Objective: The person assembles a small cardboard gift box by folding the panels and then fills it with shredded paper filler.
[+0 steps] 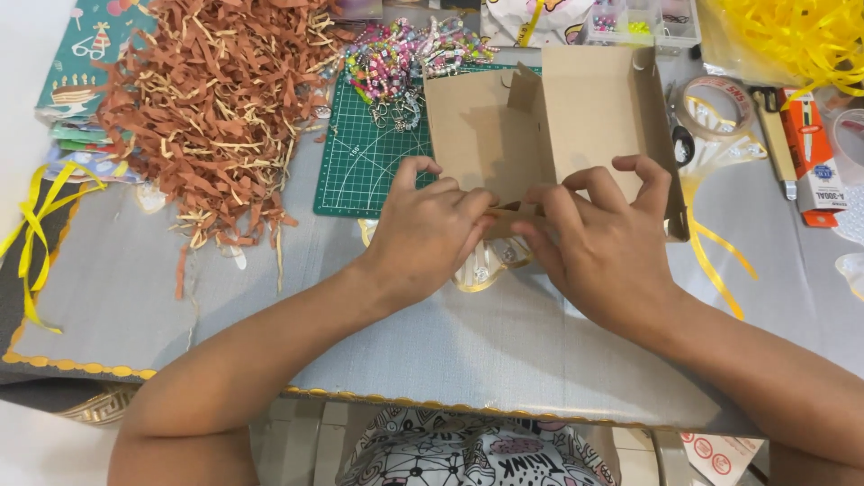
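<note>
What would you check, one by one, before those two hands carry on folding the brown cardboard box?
1. Both hands on the box: ok. The left hand and right hand pinch the near edge of the cardboard box.
2. Far flaps free: ok, they stand open.
3. Near flap lined up: cannot tell, the fingers hide it.
4. Room around the box: not ok. The yellow ribbon lies at its right side, and the bead bracelets lie on the green cutting mat at its left.
5. Tape roll within reach: ok, right of the box.
6. Brown paper shreds clear of the box: ok.
</note>
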